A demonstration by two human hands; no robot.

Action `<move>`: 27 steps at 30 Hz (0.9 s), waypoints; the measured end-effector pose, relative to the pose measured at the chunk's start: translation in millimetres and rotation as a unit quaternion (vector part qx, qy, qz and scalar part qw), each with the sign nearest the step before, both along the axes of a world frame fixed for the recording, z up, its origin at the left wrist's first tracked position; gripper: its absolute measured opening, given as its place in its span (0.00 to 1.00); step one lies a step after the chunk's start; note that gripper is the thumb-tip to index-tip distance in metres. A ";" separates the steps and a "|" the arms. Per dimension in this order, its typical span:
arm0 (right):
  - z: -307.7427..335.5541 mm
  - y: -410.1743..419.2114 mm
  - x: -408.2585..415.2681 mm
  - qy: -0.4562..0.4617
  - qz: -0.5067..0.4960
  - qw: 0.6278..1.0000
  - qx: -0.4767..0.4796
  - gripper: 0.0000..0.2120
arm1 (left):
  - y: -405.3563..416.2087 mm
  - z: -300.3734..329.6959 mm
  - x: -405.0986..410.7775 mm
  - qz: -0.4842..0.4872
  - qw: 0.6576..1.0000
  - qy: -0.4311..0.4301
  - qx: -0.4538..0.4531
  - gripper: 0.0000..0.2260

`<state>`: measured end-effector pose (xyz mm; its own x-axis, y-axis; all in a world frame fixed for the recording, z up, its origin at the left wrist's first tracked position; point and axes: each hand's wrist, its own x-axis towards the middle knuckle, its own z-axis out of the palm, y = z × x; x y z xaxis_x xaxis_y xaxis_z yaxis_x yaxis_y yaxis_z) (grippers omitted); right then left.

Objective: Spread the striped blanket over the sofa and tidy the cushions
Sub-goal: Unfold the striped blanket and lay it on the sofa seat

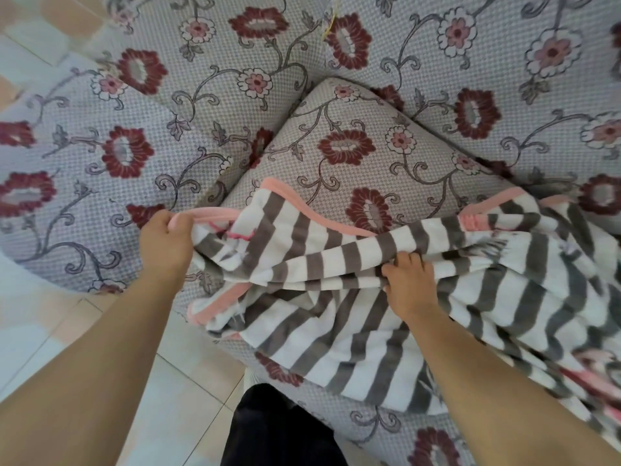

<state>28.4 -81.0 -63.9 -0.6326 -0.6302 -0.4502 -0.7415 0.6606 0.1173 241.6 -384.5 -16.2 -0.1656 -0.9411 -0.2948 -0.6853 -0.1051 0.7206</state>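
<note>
The grey-and-white striped blanket [353,317] with a pink border lies bunched over the sofa seat and hangs off its front edge toward the right. My left hand [166,238] is closed on the blanket's pink-edged corner at the left. My right hand [408,284] pinches a fold of the blanket near its middle. A floral cushion [366,153] lies tilted on the seat, and the blanket's upper edge covers its lower part. The sofa [235,79] is upholstered in the same grey fabric with red flowers.
The sofa's rounded armrest [67,183] bulges at the left. Pale floor tiles [174,391] show below it. My dark-clothed leg [279,428] stands against the sofa front at the bottom centre.
</note>
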 end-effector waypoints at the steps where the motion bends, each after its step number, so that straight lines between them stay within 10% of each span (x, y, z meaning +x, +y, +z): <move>1: 0.8 -2.4 -2.4 -0.001 0.008 1.000 -0.024 0.10 | -2.1 0.5 1.1 -0.018 1.000 -0.009 -0.020 0.11; 8: 72.7 -3.7 -43.4 -0.089 -0.179 0.921 -0.335 0.05 | -21.5 38.1 -15.2 -0.046 0.994 -0.065 -0.075 0.13; 17: 211.2 33.8 -110.5 0.029 -0.125 0.943 -0.309 0.05 | -44.9 161.1 -79.2 -0.059 0.989 0.138 -0.017 0.06; 21: 230.7 38.8 -121.1 0.003 -0.121 0.954 -0.276 0.16 | -42.0 195.3 -99.0 -0.113 0.981 0.155 -0.002 0.08; 27: 218.8 55.2 -117.7 -0.169 -0.187 0.923 -0.292 0.07 | -29.9 199.2 -108.7 -0.161 0.983 0.092 0.008 0.17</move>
